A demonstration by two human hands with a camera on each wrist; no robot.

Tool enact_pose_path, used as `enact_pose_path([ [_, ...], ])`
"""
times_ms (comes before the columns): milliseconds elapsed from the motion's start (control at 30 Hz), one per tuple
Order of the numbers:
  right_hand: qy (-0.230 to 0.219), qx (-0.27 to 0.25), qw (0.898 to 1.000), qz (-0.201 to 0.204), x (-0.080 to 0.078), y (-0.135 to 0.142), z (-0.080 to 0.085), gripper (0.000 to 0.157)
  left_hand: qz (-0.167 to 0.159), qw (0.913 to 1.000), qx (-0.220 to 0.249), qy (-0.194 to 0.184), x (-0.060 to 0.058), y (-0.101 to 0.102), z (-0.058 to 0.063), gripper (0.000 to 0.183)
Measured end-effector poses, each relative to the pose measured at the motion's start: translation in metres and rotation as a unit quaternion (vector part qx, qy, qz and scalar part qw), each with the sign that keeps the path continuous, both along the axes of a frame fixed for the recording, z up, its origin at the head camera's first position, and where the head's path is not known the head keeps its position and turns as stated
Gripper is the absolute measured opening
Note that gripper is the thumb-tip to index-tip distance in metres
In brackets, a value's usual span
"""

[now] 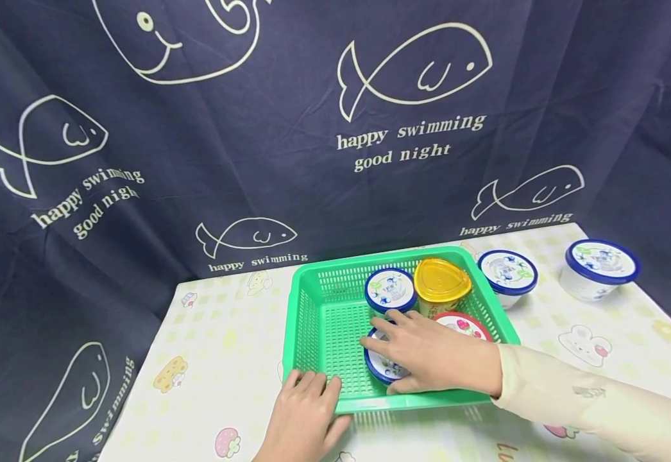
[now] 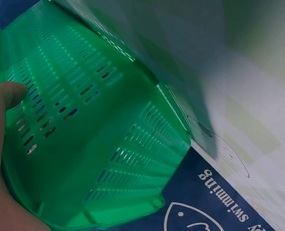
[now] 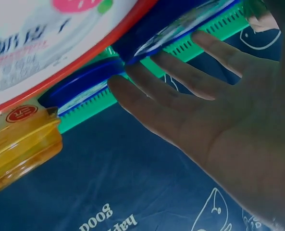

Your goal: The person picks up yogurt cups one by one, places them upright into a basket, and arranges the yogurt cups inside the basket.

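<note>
Green basket (image 1: 338, 340) sits by the back edge of the tabletop (image 1: 203, 333). Left hand (image 1: 305, 414) pinches basket's near-left corner, thumb outside. Right hand (image 1: 422, 353) has fingers spread over the near blue-lidded tub (image 1: 382, 367), inside by basket's near edge; can't tell if fingertips touch it. Back blue-lidded tub (image 1: 390, 290) and yellow-lidded cup (image 1: 442, 281) near basket's back edge; red-lidded tub (image 1: 464, 324) along its right edge, partly hidden. Two more blue-lidded tubs (image 1: 507, 273) stand between basket and tabletop's right edge.
</note>
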State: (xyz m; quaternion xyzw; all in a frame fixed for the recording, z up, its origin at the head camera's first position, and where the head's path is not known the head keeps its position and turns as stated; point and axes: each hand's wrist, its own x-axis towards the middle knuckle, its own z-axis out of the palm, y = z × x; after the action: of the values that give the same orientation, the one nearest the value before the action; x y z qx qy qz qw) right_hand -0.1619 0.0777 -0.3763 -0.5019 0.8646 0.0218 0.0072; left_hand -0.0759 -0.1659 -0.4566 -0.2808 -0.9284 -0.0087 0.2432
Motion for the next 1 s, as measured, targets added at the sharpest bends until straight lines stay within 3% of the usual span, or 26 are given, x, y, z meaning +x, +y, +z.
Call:
enact_pose_path([
  [367,-0.033,-0.057,0.997,-0.029,0.002,0.022,0.014,0.071,-0.003,1.0000,0.006,-0.003,0.000,0.002,0.000,0.030],
  [567,-0.044,-0.079,0.994,-0.068,-0.002,0.036,0.020,0.070,-0.003,1.0000,0.008,0.003,0.000,0.001,-0.001,0.030],
  [1000,-0.007,-0.155,0.981,-0.116,0.002,0.067,0.020,0.065,0.000,0.9999,0.011,0.003,0.000,0.001,-0.002,0.030],
])
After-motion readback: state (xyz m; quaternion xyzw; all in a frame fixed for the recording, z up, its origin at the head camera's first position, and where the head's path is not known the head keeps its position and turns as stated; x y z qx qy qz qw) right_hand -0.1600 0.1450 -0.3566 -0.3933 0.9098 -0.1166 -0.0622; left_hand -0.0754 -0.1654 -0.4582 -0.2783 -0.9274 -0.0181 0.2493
